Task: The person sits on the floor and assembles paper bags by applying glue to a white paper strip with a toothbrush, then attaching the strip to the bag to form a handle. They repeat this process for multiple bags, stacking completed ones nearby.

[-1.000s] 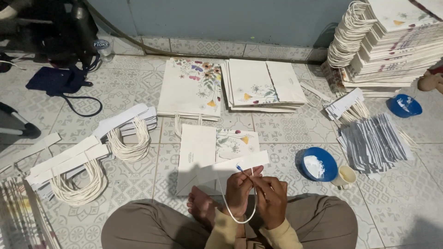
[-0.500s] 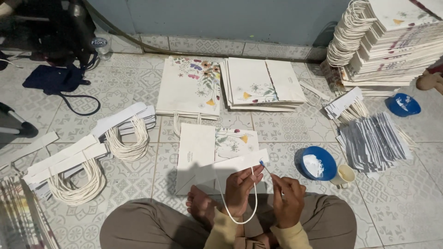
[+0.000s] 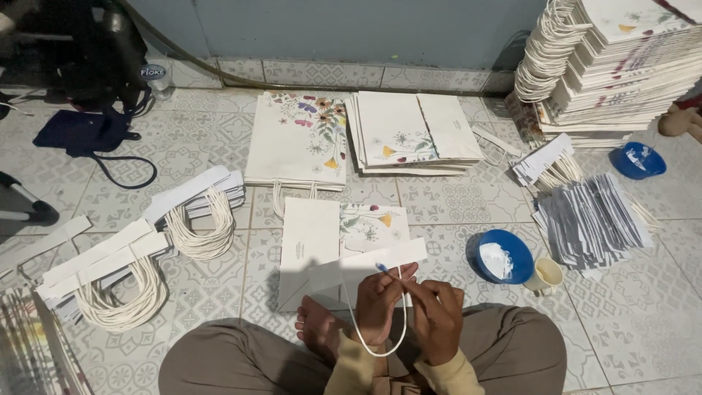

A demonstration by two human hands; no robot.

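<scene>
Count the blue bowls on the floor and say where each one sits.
2. One blue bowl of white paste sits beside a small cup, near the right hand. The other blue bowl lies far right, below the tall bag stack.

Left hand (image 3: 382,306): we are gripping a white strip (image 3: 380,260) with a cord loop (image 3: 376,333).
Right hand (image 3: 437,318): we are pinching the cord.
Nearby: blue bowl (image 3: 504,256) is sitting just right.

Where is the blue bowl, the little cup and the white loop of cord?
Blue bowl (image 3: 521,247): head view, on its blue rim.
Cup (image 3: 547,276): head view, on its cream side.
Cord (image 3: 380,352): head view, on the bottom of the loop hanging under the hands.
</scene>
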